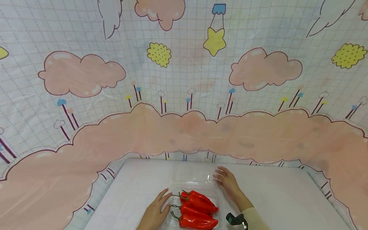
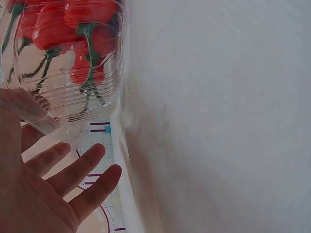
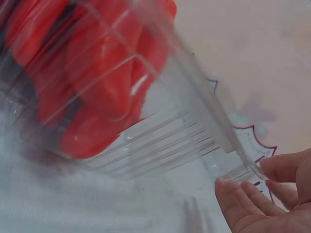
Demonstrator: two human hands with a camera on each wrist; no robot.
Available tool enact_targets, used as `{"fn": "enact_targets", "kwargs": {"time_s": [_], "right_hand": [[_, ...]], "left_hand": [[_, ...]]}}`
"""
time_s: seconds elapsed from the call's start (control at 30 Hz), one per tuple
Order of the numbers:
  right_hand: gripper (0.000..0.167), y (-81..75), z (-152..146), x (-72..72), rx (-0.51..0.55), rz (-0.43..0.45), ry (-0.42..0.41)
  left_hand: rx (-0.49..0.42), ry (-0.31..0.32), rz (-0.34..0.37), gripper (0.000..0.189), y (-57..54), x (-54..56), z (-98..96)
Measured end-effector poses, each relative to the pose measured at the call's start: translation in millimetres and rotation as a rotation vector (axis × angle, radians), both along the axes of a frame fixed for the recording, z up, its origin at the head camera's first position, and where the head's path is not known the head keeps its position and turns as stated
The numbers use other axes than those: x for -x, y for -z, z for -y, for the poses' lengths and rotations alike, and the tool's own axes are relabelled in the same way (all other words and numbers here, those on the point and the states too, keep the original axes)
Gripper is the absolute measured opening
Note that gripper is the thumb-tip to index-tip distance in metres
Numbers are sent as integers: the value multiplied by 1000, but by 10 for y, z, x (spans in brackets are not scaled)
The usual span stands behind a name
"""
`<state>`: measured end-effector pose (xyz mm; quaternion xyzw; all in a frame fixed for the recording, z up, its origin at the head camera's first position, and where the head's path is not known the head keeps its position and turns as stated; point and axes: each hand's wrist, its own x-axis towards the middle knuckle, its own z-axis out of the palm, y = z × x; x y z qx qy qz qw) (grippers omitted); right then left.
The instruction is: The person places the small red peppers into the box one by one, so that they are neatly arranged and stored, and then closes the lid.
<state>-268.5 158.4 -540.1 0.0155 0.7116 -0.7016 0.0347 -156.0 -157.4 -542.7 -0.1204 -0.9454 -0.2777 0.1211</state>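
Note:
Several red peppers with green stems [image 1: 198, 220] lie side by side in a clear plastic clamshell box [image 1: 219, 204]. Its clear lid [image 1: 187, 175] is folded back, away from the person. At the box's left side is my left hand [image 1: 155, 210], its fingers spread and extended along the wall, near the stems. In the left wrist view, part of the left hand [image 2: 58, 184] shows through the clear plastic. My right hand [image 1: 228, 183] is at the lid's right edge. The right wrist view has the right hand [image 3: 272, 199] pinching a plastic corner between thumb and fingers.
A white tabletop [image 1: 276, 198] extends around the box. Behind it hangs a patterned cloth [image 1: 178, 134] with clouds and stars. A dark wrist device [image 1: 237, 219] is strapped at the right sleeve [image 1: 253, 218].

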Motion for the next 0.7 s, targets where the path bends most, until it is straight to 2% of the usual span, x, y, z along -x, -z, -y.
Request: {"fn": "enact_targets", "kwargs": {"time_s": [0.23,0.7], "right_hand": [[53,-53,2,14,82,1,29],[48,-166,-20,-82,78,-36,5]], "left_hand": [[1,-1,3,38,-4,-10,11],[11,5,42,38,-38,-58,22]]}}
